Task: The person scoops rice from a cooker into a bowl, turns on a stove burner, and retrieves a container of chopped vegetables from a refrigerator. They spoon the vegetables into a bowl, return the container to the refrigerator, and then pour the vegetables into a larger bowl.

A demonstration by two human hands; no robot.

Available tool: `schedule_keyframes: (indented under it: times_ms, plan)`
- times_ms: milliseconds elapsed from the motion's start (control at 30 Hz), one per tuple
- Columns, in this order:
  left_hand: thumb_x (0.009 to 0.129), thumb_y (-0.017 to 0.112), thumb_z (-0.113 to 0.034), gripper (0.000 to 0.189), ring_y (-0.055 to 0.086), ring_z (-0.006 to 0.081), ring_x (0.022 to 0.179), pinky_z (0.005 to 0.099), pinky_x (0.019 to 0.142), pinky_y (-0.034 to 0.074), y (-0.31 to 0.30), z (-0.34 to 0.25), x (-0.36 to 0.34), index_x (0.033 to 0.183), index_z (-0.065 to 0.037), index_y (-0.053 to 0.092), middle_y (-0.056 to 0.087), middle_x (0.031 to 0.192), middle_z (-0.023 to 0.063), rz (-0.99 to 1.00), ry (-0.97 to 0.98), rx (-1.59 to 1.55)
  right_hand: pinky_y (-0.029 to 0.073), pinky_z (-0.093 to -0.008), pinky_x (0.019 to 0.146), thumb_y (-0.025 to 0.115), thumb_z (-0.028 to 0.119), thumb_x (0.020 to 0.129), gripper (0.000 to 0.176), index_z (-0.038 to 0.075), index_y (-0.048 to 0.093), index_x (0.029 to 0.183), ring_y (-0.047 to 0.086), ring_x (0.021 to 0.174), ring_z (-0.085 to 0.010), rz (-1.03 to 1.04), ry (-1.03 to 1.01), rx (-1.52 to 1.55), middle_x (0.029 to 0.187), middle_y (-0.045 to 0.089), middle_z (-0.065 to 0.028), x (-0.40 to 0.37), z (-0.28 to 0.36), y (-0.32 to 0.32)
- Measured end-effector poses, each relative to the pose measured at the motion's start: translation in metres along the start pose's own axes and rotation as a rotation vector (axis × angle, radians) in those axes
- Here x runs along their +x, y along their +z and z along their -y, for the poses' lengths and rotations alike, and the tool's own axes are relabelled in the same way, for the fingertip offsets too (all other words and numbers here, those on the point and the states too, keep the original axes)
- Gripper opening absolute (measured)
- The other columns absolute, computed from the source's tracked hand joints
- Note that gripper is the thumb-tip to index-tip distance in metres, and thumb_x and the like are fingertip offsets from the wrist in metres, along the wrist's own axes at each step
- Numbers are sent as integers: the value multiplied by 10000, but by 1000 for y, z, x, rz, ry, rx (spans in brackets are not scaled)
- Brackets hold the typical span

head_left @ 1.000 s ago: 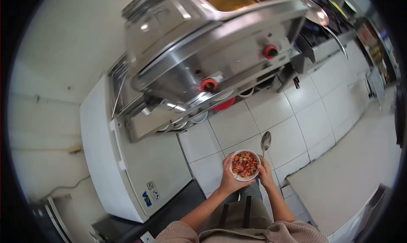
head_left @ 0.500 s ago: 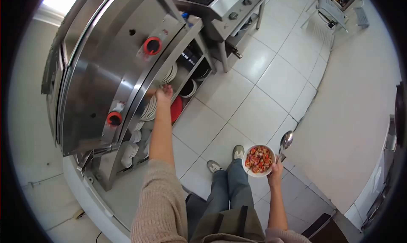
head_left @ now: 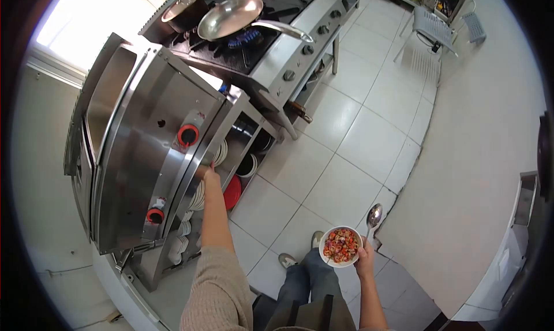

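Observation:
My right hand [head_left: 363, 260] grips a white bowl [head_left: 327, 258] by its right side. Chopped red and pale food [head_left: 341, 244] fills the bowl. A large metal spoon [head_left: 374, 215] stands up beside the bowl's rim at the same hand. My left hand [head_left: 210, 170] reaches into the shelf under the steel appliance, close to stacked white plates [head_left: 220, 152]; its fingers are mostly hidden, and whether it holds anything does not show. More plates [head_left: 198, 197] stand just below that hand, and a red round item [head_left: 232, 192] lies to its right.
The steel appliance [head_left: 144, 140] with red-ringed knobs is at left. Above it, a stove [head_left: 271, 48] has a lit burner, a frying pan [head_left: 231, 17] and a pot [head_left: 186, 13]. A grey chair [head_left: 433, 28] stands by the right wall. White tiles [head_left: 323, 169] cover the floor.
The view has tilted up, bringing the stove top, pan and pot into sight. My left hand has gone deeper into the shelf, its fingers now less visible. The bowl stays in my right hand.

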State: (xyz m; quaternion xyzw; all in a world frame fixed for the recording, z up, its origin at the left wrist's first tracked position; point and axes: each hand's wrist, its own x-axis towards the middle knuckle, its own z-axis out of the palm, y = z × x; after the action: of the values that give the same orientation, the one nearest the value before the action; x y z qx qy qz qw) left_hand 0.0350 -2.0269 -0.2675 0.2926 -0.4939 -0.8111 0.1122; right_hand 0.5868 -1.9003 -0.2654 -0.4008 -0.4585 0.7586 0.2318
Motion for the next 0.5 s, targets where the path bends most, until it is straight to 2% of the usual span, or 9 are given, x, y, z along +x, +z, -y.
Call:
schedule_keyframes:
  times_ms: [33, 100, 133, 200, 233, 267, 333, 467, 500]
  plan:
    - [893, 528, -304, 395, 587, 256, 976, 338, 671, 576, -4, 5, 3, 1228, -97, 494, 553, 1175, 97, 4, -6, -12, 449, -265, 786, 581, 520, 800, 678, -73, 528, 1124, 561, 892, -148, 18, -18, 28, 980, 601, -97, 6, 7, 3]
    - [887, 517, -261, 386, 585, 287, 993, 371, 689, 588, -13, 20, 5, 1229, -84, 490, 537, 1194, 103, 137, 125, 7, 444, -270, 800, 551, 577, 784, 723, -77, 529, 1090, 555, 914, -154, 24, -32, 59, 993, 591, -104, 16, 22, 8]
    - [887, 517, -261, 386, 585, 287, 993, 371, 689, 588, -16, 22, 0, 1229, -84, 490, 537, 1194, 103, 137, 119, -2, 444, -270, 800, 551, 577, 784, 723, -77, 529, 1090, 555, 914, -154, 25, -40, 52, 993, 591, -104, 21, 28, 9]
    - [883, 537, -241, 383, 547, 252, 1040, 385, 766, 556, -24, 31, -13, 1184, -14, 468, 517, 1178, 125, 96, 129, -81, 442, -277, 804, 527, 613, 783, 734, -65, 531, 1064, 554, 914, -155, 18, -44, 92, 980, 589, -102, 28, 36, 13]
    - [854, 482, -109, 459, 539, 289, 1043, 392, 782, 551, -9, 11, -64, 1284, -46, 337, 450, 1256, 139, 16, 111, -48, 442, -277, 804, 527, 613, 783, 734, -65, 531, 1064, 554, 914, -155, 17, -43, 90, 980, 589, -102, 29, 41, 16]
    - [854, 482, -109, 459, 539, 289, 1043, 392, 782, 551, -11, 10, -88, 1284, -46, 337, 450, 1256, 139, 13, 110, -45, 439, -279, 809, 514, 622, 788, 736, -61, 528, 1062, 552, 914, -156, 3, -47, 108, 980, 587, -102, 30, 50, 21]
    - [783, 434, -17, 621, 513, 326, 1067, 396, 786, 540, -27, 13, -116, 1347, -102, 189, 379, 1317, 149, 66, 247, -14, 436, -281, 814, 502, 631, 793, 738, -57, 525, 1060, 551, 914, -156, -13, -49, 124, 980, 586, -102, 33, 56, 29]
    - [718, 441, -25, 728, 456, 328, 1127, 401, 755, 516, -77, 18, -175, 1356, -163, 118, 289, 1364, 138, 150, 113, 83, 428, -290, 842, 460, 569, 845, 672, -56, 514, 1087, 547, 950, -169, -52, -73, 157, 998, 587, -106, 31, 59, 39]
    - [709, 457, -42, 741, 441, 325, 1140, 401, 741, 509, -93, 14, -198, 1356, -174, 119, 272, 1370, 133, 160, 48, 154, 433, -310, 874, 461, 538, 841, 662, -47, 488, 1149, 554, 990, -195, -36, -60, 155, 1068, 576, -125, 30, 64, 41]
